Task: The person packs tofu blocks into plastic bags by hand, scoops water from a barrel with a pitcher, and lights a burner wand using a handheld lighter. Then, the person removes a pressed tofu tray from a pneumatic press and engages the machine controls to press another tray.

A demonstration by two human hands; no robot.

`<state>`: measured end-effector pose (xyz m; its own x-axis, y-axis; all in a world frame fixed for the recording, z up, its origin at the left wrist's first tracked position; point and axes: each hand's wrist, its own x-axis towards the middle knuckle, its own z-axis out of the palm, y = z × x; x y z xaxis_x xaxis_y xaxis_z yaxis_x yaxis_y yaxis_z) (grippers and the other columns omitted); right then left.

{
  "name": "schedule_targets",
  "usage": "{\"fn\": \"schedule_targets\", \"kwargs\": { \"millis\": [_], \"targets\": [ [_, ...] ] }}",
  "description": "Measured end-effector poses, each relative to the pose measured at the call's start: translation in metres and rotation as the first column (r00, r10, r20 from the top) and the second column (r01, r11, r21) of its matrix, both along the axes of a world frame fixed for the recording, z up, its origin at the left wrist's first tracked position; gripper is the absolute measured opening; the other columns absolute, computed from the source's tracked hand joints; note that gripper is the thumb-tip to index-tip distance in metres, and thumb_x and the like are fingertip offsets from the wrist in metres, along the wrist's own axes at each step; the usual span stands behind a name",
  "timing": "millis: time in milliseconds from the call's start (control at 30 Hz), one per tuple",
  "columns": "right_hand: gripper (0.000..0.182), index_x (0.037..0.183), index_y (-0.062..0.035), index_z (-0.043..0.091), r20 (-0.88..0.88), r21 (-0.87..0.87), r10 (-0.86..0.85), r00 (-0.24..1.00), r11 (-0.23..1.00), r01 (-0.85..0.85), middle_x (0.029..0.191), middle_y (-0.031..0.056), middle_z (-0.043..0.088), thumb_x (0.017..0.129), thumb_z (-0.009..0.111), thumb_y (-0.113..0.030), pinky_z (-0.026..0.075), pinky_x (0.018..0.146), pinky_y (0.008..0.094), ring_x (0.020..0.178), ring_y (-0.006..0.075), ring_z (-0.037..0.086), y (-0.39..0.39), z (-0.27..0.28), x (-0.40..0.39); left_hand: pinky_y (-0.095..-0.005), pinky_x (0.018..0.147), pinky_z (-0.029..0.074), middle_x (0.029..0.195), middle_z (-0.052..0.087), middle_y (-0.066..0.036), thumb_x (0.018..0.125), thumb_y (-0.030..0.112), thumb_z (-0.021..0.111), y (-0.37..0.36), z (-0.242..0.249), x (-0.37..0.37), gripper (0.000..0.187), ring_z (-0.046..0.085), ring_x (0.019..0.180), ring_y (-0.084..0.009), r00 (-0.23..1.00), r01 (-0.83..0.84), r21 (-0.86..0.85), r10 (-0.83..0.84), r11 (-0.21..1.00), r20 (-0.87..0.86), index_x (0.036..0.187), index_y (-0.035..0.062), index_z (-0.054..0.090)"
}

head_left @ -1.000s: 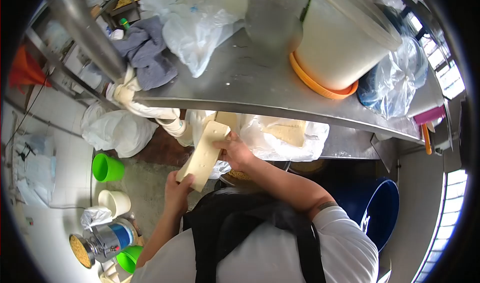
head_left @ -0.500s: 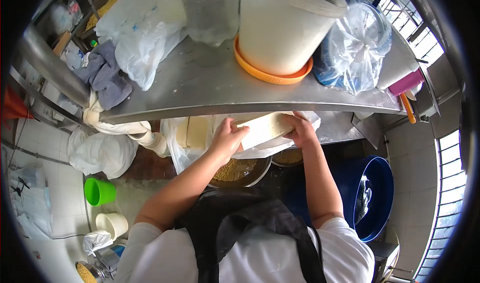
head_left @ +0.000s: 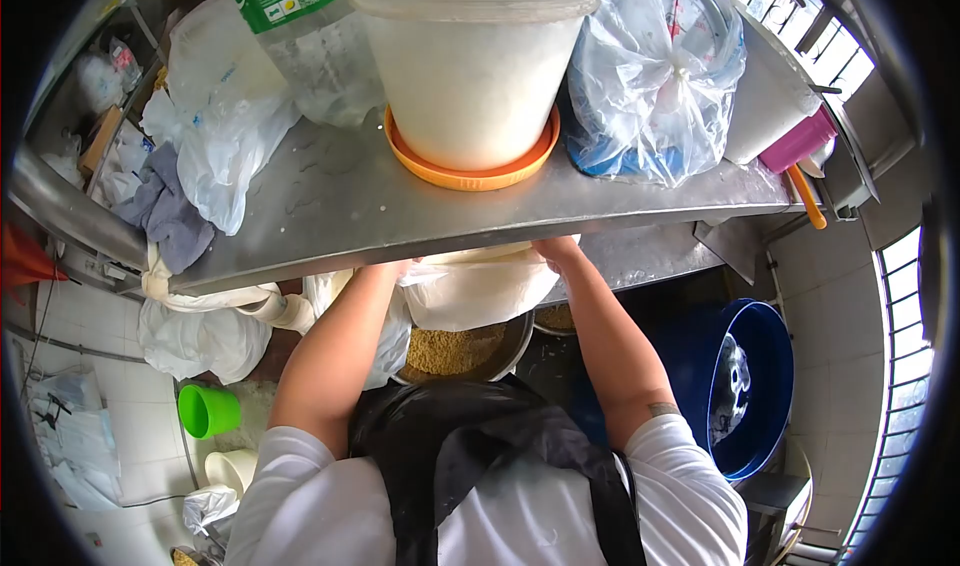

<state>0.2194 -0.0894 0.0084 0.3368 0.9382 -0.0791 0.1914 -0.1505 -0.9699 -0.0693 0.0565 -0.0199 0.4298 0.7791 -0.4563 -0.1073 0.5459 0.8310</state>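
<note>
Both my hands reach under the front edge of the steel shelf (head_left: 400,241), which covers most of their fingers. My left hand (head_left: 393,268) shows only at its back, by the left side of a white plastic sheet (head_left: 482,294). At the sheet's right side is my right hand (head_left: 557,249), also partly covered. Whether either hand grips anything cannot be seen. Between them a strip of something pale (head_left: 478,255) shows above the hanging sheet. Below lies a metal bowl of yellow grains (head_left: 455,351).
On the shelf stand a white bucket (head_left: 465,86) in an orange tray, a plastic bottle (head_left: 320,56), a bag-wrapped scale (head_left: 660,86) and a grey cloth (head_left: 165,206). A blue barrel (head_left: 755,396) stands right; a green cup (head_left: 208,411) is at left.
The pale block that both hands held is now mostly out of sight under the shelf edge. Both hands have moved farther under the shelf, and the view has shifted.
</note>
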Motion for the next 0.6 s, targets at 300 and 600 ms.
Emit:
{"fn": "schedule_targets", "kwargs": {
  "millis": [300, 600],
  "targets": [
    [0.034, 0.130, 0.0010, 0.064, 0.223, 0.045, 0.049, 0.974, 0.997, -0.060, 0.130, 0.0190, 0.067, 0.100, 0.064, -0.015, 0.047, 0.106, 0.0428, 0.121, 0.0330, 0.060, 0.002, -0.001, -0.006, -0.0392, 0.058, 0.049, 0.081, 0.066, -0.006, 0.101, 0.019, 0.065, -0.009, 0.046, -0.006, 0.010, 0.063, 0.068, -0.0242, 0.963, -0.269, 0.324, 0.243, 0.907, 0.118, 0.098, 0.0106, 0.067],
    [0.023, 0.114, 0.0015, 0.067, 0.739, 0.410, -0.202, 0.643, 0.892, -0.190, 0.114, 0.0260, 0.069, 0.094, 0.059, -0.006, 0.050, 0.095, 0.0524, 0.110, 0.0480, 0.062, 0.001, 0.028, -0.027, -0.0413, 0.065, 0.052, 0.085, 0.069, -0.009, 0.100, 0.015, 0.065, -0.035, 0.067, 0.003, 0.010, 0.066, 0.073, -0.0281, 0.910, 0.011, 0.998, 0.412, 0.063, -0.036, 0.103, 0.0068, 0.069]
  ]
}}
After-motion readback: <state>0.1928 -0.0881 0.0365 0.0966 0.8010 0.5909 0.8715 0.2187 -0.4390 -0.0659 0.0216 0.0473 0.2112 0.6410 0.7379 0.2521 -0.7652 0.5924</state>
